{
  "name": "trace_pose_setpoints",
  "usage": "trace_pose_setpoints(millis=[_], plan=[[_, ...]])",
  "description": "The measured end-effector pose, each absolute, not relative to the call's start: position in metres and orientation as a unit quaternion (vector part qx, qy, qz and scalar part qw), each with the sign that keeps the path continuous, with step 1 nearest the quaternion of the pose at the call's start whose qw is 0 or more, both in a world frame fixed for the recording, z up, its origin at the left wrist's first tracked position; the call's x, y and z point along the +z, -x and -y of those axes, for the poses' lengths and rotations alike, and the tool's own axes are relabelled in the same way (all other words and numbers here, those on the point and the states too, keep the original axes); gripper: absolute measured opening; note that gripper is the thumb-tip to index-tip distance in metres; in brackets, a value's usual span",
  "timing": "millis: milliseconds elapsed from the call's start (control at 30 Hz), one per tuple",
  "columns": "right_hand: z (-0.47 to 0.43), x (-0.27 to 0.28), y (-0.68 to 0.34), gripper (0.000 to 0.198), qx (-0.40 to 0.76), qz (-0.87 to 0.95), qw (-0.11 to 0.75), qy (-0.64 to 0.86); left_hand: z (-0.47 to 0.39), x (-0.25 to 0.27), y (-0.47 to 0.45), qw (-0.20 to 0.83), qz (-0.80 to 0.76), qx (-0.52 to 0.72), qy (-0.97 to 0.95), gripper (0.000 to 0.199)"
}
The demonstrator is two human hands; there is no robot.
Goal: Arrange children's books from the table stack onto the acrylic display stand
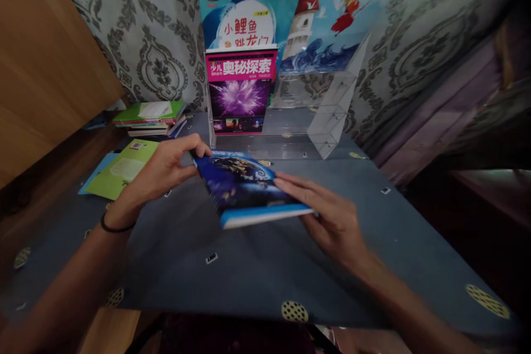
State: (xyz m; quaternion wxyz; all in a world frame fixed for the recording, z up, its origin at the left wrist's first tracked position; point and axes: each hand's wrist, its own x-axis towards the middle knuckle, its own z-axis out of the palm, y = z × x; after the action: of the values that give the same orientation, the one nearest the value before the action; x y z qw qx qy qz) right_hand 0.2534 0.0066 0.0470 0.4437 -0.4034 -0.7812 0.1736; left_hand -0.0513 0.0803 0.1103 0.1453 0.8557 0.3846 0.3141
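Note:
A dark blue book (240, 182) with a bright blue edge is held tilted above the table, in front of the display stand. My left hand (172, 163) pinches its far left corner between thumb and fingers. Along the right side, my right hand (327, 210) grips the book, fingers on the cover and thumb beneath. Behind it, a pink and purple book (240, 91) stands upright in the lowest front tier of the clear acrylic stand (332, 119). A teal book (249, 5) and a light blue book with a red-roofed tower (336, 16) stand higher up.
A stack of books (151, 116) lies at the back left of the table (257, 276). Nearer, a green book (120, 171) overlaps a blue one (93, 177). A wooden panel (50, 66) borders the left; a patterned curtain (157, 38) hangs behind.

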Motion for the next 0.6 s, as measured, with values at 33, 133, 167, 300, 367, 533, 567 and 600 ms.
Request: trace_pose_setpoints(millis=[33,133,167,300,367,533,567,600], plan=[[-0.003,0.042,-0.255,0.042,0.134,0.804,0.421,0.397,-0.079,0.103,0.053,0.135,-0.379,0.31,-0.862,0.006],[0.006,0.015,-0.254,0.054,0.087,0.848,0.344,0.393,-0.076,0.069,0.062,0.112,-0.384,0.275,-0.875,0.006],[0.008,0.004,-0.253,0.057,0.083,0.861,0.319,0.386,-0.075,0.057,0.066,0.112,-0.386,0.254,-0.88,0.01],[0.017,-0.024,-0.245,0.062,0.059,0.905,0.248,0.341,-0.067,0.023,0.076,0.105,-0.375,0.183,-0.903,0.024],[0.019,-0.024,-0.241,0.06,0.037,0.92,0.217,0.323,-0.064,0.017,0.079,0.089,-0.376,0.159,-0.909,0.03],[0.012,0.001,-0.236,0.053,0.072,0.948,0.114,0.29,-0.062,0.015,0.084,0.091,-0.39,0.121,-0.908,0.035],[0.008,0.007,-0.236,0.054,0.09,0.951,0.096,0.281,-0.062,0.014,0.085,0.097,-0.391,0.126,-0.907,0.034],[0.004,0.012,-0.236,0.054,0.107,0.953,0.082,0.272,-0.062,0.012,0.086,0.103,-0.393,0.138,-0.903,0.033]])
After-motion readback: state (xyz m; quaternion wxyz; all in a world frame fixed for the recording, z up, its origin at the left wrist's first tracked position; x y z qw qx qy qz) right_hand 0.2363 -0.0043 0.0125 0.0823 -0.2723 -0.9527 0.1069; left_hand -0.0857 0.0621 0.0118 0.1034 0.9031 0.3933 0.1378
